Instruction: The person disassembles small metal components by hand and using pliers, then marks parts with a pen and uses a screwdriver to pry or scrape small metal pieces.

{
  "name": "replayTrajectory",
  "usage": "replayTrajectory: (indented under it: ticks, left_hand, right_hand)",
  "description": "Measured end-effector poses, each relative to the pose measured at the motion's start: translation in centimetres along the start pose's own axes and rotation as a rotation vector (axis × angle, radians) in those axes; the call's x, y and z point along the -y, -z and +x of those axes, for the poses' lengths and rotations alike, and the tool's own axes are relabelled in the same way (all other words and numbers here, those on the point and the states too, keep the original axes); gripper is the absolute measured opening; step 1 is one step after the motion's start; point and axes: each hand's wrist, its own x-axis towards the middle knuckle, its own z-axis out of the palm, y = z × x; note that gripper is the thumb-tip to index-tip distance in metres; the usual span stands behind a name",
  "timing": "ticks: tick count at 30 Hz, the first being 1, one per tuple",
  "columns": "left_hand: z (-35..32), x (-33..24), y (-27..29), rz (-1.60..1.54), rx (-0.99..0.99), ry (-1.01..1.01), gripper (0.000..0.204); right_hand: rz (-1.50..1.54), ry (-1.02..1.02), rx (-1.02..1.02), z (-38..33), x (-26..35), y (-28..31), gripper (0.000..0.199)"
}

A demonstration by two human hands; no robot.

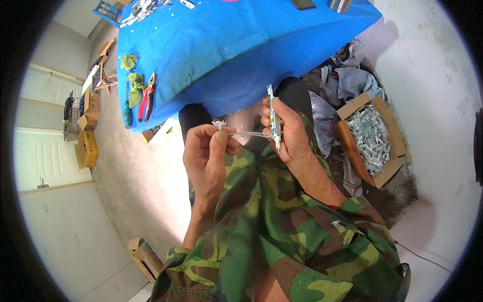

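At frame centre, a small white T-shaped fitting [219,123] is pinched in the closed fingers of the left hand [207,158]. A slim pale rod-like tool [273,118], possibly a syringe, is gripped upright by the right hand [288,132]. Red-handled pliers [147,97] lie on the blue counter [241,45], upper left.

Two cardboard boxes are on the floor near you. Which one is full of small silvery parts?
The open cardboard box on the floor beside the right hand, heaped with small silvery parts. The yellowish cardboard boxes over by the white door show no such parts.
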Motion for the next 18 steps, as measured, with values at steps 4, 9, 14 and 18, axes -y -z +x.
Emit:
replayTrajectory:
  ticks: [4, 9, 14, 18]
  left_hand:
    - [0.1, 0.3, 0.1, -0.023, -0.028, 0.024, 0.011]
    - [-2.5, 0.1, -0.8, 0.221, 0.060, -0.244, 0.007]
    - [-1.8, -1.0, -1.1, 0.166, -0.011, -0.099, 0.009]
    - [0.7, 0.3, -0.7, -0.030, -0.092, 0.047, 0.023]
  right_hand:
    - [-0.048, 0.022, -0.035, 0.0, -0.1, 0.5, 0.030]
    - [-0.070, 0.147, -0.172, 1.0, -0.2, 0.8, 0.025]
    - [-0.089, 0.152, -0.133, 0.6, 0.4, 0.6, 0.025]
    - [-0.109, 0.156, 0.016, -0.1, 0.6, 0.0, 0.022]
